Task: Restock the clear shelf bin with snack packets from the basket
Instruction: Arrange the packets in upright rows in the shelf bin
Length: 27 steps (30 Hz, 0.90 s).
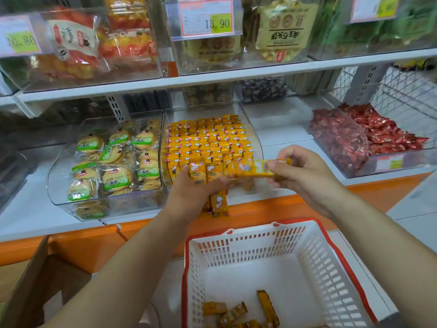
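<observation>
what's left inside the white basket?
A few yellow snack packets lie loose on the floor of the white basket, near its front edge. The rest of the floor shows bare. The frame cuts off the nearest part, so any packets there cannot be seen.

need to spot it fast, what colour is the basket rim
Red rim on a white basket, clearest in the head view.

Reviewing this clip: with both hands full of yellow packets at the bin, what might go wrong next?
1. The left hand clutches several yellow packets, some hanging below the palm over the shelf edge; one may slip from that grip.
2. The right hand pinches a blurred packet by one end, so it may land crooked.
3. The clear bin already holds tight rows; pushing more in could topple them.
</observation>
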Available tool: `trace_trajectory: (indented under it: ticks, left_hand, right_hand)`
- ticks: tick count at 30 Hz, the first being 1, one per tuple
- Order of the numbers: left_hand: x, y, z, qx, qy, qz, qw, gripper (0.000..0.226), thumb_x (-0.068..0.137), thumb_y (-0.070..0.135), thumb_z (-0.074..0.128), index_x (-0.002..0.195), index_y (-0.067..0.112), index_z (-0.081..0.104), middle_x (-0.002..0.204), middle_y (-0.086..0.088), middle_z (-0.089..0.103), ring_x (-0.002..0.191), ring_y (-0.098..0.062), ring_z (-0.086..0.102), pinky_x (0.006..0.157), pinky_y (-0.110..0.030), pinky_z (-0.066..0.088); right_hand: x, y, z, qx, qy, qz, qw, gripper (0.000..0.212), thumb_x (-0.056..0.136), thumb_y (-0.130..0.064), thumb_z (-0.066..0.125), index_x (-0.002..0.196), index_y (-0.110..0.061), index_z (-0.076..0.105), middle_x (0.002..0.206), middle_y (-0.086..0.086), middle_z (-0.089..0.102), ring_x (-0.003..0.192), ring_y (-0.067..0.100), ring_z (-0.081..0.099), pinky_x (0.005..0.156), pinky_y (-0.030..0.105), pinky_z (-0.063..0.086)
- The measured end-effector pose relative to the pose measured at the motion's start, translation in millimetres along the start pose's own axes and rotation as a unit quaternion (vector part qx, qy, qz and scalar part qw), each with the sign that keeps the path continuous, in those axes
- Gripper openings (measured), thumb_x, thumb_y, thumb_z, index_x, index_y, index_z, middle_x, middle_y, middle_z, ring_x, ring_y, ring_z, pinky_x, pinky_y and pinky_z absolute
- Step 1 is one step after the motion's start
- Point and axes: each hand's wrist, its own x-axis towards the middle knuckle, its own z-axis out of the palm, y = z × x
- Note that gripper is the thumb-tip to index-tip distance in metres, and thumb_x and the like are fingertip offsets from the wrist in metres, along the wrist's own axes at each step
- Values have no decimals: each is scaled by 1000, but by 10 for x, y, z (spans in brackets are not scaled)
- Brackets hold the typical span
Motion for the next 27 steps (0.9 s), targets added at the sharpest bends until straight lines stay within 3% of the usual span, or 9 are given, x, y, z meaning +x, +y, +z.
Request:
trace_trajectory:
  ticks: [2,4,8,10,13,15,18,23,27]
  left_hand:
    - [-20,23,19,-22,9,4,1000,72,74,31,88,137,14,56,114,-9,76,102,-27,75,93,-50,59]
    - [-40,24,67,-20,12,26,999,48,78,25,86,120,17,66,98,-2,80,88,-21,78,82,-45,62]
    - [-71,-8,128,-6,0,35,999,36,80,20,85,113,21,70,94,3,80,86,-19,78,79,-41,62]
    - [-63,-3,94,-4,-6,32,999,36,80,20,86,112,23,69,93,5,80,86,-18,78,75,-38,63]
    - [-37,31,-13,-6,-4,29,1000,35,79,20,86,108,24,67,87,8,80,79,-12,78,64,-28,63]
    - [-16,64,-104,-8,-1,18,1000,40,78,19,87,114,19,67,94,0,80,87,-20,78,78,-43,65]
    - [14,109,-233,-15,12,8,1000,41,78,20,87,114,16,68,98,-6,80,92,-28,77,87,-56,61]
    - [32,154,-366,-26,27,8,999,39,80,23,87,114,19,68,100,-5,79,94,-28,77,88,-57,60]
    - [15,177,-423,-29,31,11,999,39,79,24,86,114,19,69,100,-3,79,92,-25,77,87,-54,61]
  right_hand:
    - [-26,32,34,34,-15,13,999,26,61,-26,82,67,-21,57,81,15,62,71,30,70,71,38,53]
    - [-55,99,157,8,-38,21,999,26,62,-26,84,68,-26,59,85,10,68,73,25,69,71,35,48]
    - [-89,194,407,-90,-76,45,992,71,74,-17,87,130,-40,52,104,-1,63,78,9,68,72,29,52]
    - [-93,166,445,-92,-97,35,990,87,77,-13,84,142,-49,39,106,-2,60,77,11,66,72,30,55]
    - [-41,95,450,-100,-64,2,993,62,84,-12,78,133,-42,53,117,15,63,82,24,69,72,38,57]
    - [74,43,420,-124,-8,-37,992,46,85,-10,76,123,-28,59,112,28,61,81,26,63,81,48,53]
    - [340,-64,392,-203,29,-94,974,38,84,-12,77,113,-27,57,106,28,62,76,28,56,78,42,50]
    - [806,-123,452,-408,4,-150,901,38,77,-18,83,100,-31,55,108,-2,65,81,22,66,79,40,53]
    - [1038,-51,488,-637,-61,-145,755,38,78,-35,80,109,-31,59,111,1,68,94,25,63,75,35,49]
